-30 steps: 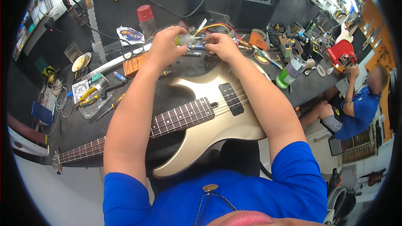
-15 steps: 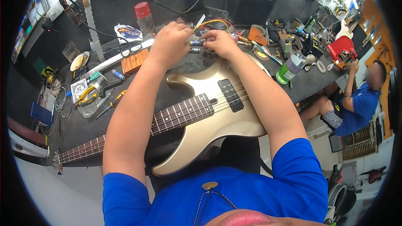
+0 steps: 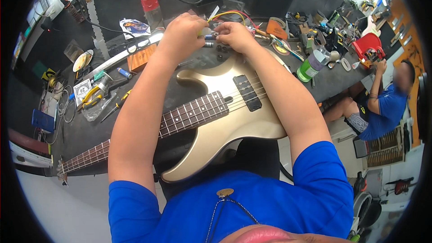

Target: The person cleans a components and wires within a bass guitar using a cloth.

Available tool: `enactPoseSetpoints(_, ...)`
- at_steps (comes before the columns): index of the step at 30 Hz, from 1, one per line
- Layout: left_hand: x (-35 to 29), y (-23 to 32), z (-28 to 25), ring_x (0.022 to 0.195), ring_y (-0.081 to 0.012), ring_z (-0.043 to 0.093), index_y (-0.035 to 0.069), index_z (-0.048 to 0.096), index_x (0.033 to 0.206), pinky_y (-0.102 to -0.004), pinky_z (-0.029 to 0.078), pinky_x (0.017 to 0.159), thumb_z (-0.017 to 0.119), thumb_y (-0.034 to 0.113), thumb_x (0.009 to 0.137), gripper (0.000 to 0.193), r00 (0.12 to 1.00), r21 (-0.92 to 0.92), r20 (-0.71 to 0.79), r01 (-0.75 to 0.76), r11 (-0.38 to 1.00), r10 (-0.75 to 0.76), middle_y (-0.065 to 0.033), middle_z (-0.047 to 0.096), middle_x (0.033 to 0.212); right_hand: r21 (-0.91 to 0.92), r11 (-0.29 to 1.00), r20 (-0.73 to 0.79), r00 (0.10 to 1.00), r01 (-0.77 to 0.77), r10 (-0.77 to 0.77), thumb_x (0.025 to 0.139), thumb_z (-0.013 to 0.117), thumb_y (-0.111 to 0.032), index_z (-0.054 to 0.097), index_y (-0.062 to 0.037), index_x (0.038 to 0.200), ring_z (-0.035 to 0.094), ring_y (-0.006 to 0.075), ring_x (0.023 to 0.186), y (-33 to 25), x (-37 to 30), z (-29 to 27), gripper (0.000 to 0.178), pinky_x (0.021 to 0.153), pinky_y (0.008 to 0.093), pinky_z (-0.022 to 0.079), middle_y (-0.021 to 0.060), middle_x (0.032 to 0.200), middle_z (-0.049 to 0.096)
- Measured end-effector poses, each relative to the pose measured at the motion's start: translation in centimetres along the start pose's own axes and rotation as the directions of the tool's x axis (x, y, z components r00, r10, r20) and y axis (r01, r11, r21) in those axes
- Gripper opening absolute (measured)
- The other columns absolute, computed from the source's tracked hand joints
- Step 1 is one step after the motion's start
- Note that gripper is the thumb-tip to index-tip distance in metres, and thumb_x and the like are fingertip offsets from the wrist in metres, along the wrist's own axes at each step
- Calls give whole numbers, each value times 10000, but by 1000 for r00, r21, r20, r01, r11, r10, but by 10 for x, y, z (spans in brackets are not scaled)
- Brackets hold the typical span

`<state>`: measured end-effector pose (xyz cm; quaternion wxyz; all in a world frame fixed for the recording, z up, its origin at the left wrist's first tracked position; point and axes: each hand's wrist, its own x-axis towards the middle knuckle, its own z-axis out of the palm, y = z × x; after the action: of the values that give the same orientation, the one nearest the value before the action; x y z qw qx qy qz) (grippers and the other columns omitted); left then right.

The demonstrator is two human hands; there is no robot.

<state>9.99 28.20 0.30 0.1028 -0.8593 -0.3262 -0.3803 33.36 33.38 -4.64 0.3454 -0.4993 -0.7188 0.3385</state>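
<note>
So the dark workbench [image 3: 83,140] is a total mess, stuff piled along the back and both ends. Someone in a blue shirt [image 3: 382,110] sits off at the right end. Biggest thing up front is the gold bass guitar [image 3: 220,130], smooth satin body with curved horns, dark fretboard with pale dots, lying slantwise under both forearms. A boxy black amp [image 3: 272,0] is at the back. Both arms reach across the bass, elbows wide, hands nearly meeting beyond its upper horn. The left hand [image 3: 183,35] is curled, palm down, around a small pale translucent thing [image 3: 205,32], mostly hidden. The right hand [image 3: 234,37] is just beside it, fingertips bunched; can't tell what's in the pinch. Crowding them: a clear bottle with a green label [image 3: 311,66] to the right, a red-capped clear bottle [image 3: 153,10] and a reddish wooden block [image 3: 144,57] to the left. Tiniest bits: round black parts [image 3: 219,55] near the right hand.
</note>
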Motion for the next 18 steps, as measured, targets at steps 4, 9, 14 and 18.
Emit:
enactPoseSetpoints(4, -1, -1, -4, 1034, -306, 687, 28, 782, 1090, -435, 576, 945, 784, 44, 721, 369, 999, 49, 31, 24, 998, -26, -100, 779, 1079, 44, 999, 9, 1000, 9, -10, 907, 740, -41, 712, 19, 1256, 736, 125, 932, 3, 1, 1, 355, 861, 277, 576, 73, 1024, 782)
enactPoseSetpoints(9, -2, 1, -4, 1031, -306, 687, 26, 784, 1087, -430, 574, 949, 797, 52, 722, 367, 998, -5, 34, 48, 999, -48, -96, 779, 1071, 33, 999, 13, 999, 30, -30, 906, 754, -39, 715, 21, 1249, 726, 120, 909, 5, 3, 4, 350, 840, 274, 575, 64, 998, 771)
enactPoseSetpoints(14, -2, 1, -7, 1034, -320, 700, 36, 791, 1076, -437, 572, 946, 787, 57, 730, 347, 994, 23, 76, 73, 997, -75, -113, 776, 1054, 18, 999, 15, 999, 28, -29, 906, 762, -38, 724, 14, 1230, 725, 117, 907, 4, 2, 2, 330, 836, 272, 573, 59, 989, 770)
enactPoseSetpoints(18, -1, -1, -6, 1031, -340, 711, 41, 796, 1065, -444, 573, 941, 789, 72, 746, 320, 991, 13, 51, 121, 993, -122, -123, 778, 1036, 51, 998, -1, 1000, 27, -27, 881, 810, -109, 756, -16, 1187, 740, 160, 920, 12, 5, 2, 324, 849, 317, 573, 88, 1009, 790)
